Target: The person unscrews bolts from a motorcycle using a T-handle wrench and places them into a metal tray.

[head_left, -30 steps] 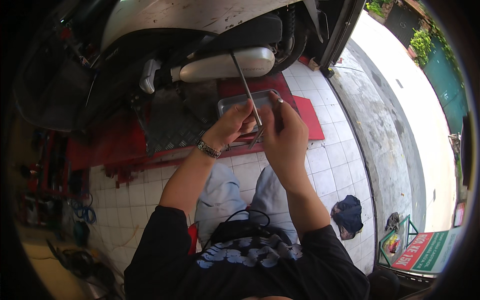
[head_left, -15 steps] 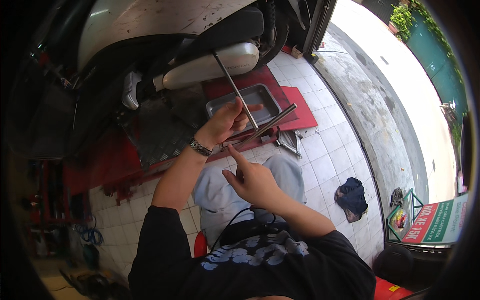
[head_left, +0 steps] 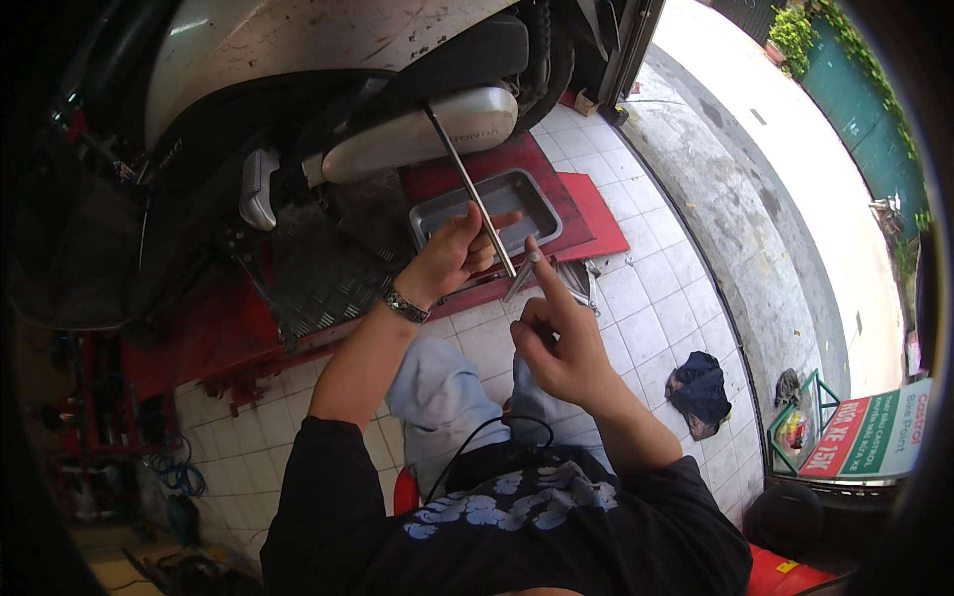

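My left hand [head_left: 457,253] is wrapped round a long steel bar [head_left: 452,154], index finger stretched to the right. The bar runs from the scooter's silver side cover [head_left: 467,114] down to a short crossbar [head_left: 520,276]. My right hand [head_left: 558,348] has its index fingertip at the crossbar's raised end; its other fingers are loosely curled, with nothing visible in them. Behind the bar, a grey metal tray [head_left: 537,214] lies on the red lift platform [head_left: 596,199].
The scooter [head_left: 268,45] fills the upper left. My knees are below my hands. A dark cloth [head_left: 696,392] lies on the tiled floor [head_left: 646,298] at right, near a green-and-red sign board [head_left: 860,432] by the open doorway. A coiled blue hose [head_left: 179,467] is at lower left.
The crossbar has turned between frames. My right hand dropped away to the lower left half a second ago and has since moved up and right to the crossbar's end. My left hand stays on the bar.
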Demonstrator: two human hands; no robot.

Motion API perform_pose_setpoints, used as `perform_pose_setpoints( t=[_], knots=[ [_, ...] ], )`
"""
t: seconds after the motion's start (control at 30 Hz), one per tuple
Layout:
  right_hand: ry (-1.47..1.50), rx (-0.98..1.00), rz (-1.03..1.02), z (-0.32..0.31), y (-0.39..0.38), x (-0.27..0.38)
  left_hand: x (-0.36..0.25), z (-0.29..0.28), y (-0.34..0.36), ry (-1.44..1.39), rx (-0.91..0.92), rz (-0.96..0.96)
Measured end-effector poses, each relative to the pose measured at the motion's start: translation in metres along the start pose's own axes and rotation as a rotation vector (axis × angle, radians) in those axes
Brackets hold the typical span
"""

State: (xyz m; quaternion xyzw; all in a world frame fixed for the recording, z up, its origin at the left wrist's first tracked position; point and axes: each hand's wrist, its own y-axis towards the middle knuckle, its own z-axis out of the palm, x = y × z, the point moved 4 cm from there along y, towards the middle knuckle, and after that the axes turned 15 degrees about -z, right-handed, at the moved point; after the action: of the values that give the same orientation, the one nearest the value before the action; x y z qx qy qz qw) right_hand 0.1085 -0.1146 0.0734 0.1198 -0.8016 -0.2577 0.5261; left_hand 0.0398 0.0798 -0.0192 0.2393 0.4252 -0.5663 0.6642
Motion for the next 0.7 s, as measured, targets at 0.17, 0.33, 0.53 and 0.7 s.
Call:
perform_pose_setpoints(
  t=[0.17,0.33,0.53,0.7],
  knots=[
    [-0.005,0.287,0.053,0.038,-0.010,-0.001,-0.010,-0.003,-0.003,0.039,-0.025,-0.017],
    [-0.022,0.311,0.208,0.049,-0.031,-0.033,-0.012,-0.007,-0.002,0.012,-0.007,-0.012],
    [-0.014,-0.011,0.240,0.002,-0.027,-0.053,-0.010,-0.008,-0.002,-0.001,-0.018,-0.003],
    [0.016,-0.087,0.054,-0.012,-0.003,-0.027,-0.009,-0.007,-0.002,-0.025,-0.035,-0.014]
  ],
)
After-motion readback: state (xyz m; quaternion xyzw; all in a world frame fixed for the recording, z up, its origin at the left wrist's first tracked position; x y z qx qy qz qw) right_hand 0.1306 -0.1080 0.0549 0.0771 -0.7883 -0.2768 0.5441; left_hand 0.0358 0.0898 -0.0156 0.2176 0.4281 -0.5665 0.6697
